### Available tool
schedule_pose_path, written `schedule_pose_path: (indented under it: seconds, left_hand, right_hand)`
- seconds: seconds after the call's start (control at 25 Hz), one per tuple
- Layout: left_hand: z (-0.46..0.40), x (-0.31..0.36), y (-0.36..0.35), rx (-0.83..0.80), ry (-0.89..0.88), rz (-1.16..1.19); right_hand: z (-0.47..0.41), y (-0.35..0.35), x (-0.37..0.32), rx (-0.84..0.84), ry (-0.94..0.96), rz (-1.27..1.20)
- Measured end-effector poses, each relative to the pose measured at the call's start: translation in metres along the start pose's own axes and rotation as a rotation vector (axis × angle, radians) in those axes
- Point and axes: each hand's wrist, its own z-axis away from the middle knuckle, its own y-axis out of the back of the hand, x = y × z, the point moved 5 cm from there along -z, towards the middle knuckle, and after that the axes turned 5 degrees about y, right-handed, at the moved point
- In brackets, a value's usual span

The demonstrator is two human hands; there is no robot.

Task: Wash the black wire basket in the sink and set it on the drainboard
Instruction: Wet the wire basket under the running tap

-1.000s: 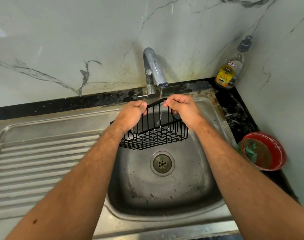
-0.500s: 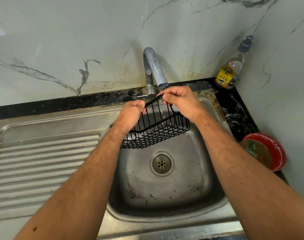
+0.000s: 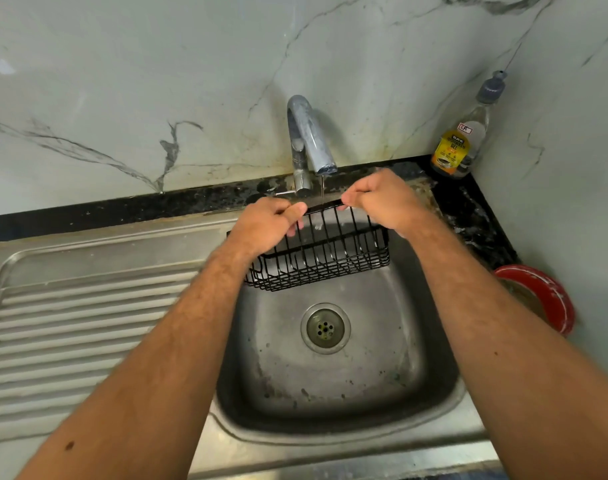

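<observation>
The black wire basket hangs over the back of the steel sink, directly under the tap. A thin stream of water falls from the spout onto its top rim. My left hand grips the left end of the top rim. My right hand pinches the right end of the same rim, slightly higher. The basket tilts, its open side facing me. The ribbed drainboard lies to the left of the basin.
A dishwash gel bottle stands in the back right corner on the black counter. A red bowl sits at the right of the sink, close to my right forearm. Marble walls close in behind and on the right.
Both hands have raised the basket's rim nearer the spout, the right end first. The water now runs onto the rim between my hands.
</observation>
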Motion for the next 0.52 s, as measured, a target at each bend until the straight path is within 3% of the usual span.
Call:
schedule_pose_path:
  seconds: [0.12, 0.32, 0.52]
  left_hand:
    - [0.0, 0.0, 0.004, -0.032, 0.015, -0.093]
    - [-0.004, 0.015, -0.005, 0.03, 0.067, -0.178]
    - [-0.005, 0.022, -0.012, -0.007, 0.06, -0.172]
  right_hand:
    - [0.005, 0.002, 0.011, 0.024, -0.014, -0.046]
    - [0.005, -0.002, -0.005, -0.049, 0.075, 0.34]
    - [0.005, -0.016, -0.016, -0.049, 0.138, 0.346]
